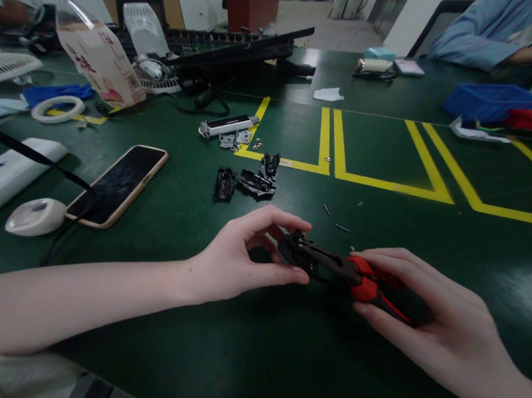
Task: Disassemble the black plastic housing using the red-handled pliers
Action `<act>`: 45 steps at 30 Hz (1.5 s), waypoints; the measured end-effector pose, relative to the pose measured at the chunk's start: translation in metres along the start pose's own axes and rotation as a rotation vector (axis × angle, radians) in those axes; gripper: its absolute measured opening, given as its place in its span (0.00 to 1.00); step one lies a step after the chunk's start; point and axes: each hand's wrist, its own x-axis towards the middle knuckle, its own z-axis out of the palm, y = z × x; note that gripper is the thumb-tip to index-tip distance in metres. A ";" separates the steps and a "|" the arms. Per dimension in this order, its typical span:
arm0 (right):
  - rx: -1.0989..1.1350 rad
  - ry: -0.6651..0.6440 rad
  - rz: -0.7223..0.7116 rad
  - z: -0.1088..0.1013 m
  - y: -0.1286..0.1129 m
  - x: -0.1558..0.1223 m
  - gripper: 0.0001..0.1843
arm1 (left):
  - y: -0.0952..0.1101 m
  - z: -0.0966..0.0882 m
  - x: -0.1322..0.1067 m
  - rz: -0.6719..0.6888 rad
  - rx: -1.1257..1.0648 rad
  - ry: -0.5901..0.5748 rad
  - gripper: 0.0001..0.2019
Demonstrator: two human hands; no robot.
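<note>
My right hand (pixel 428 306) grips a pair of pliers with red and black handles (pixel 365 282), low over the green table (pixel 266 343). The plier jaws bite a small black plastic part (pixel 296 252). My left hand (pixel 247 257) pinches that same part between thumb and fingers, just left of the jaws. A few small metal pins (pixel 334 219) lie on the table behind my hands.
Black plastic fragments (pixel 249 179) and a silver-black hinge piece (pixel 230 126) lie mid-table by yellow floor-tape lines (pixel 330 153). A phone (pixel 118 184), white devices (pixel 12 172) and a tape roll (pixel 57 108) sit left. A blue tray (pixel 485 101) and another person's blue sleeve (pixel 485 23) are far right.
</note>
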 end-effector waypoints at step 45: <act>-0.248 0.013 -0.128 0.009 0.009 0.002 0.18 | 0.002 0.004 0.000 -0.221 -0.260 -0.100 0.20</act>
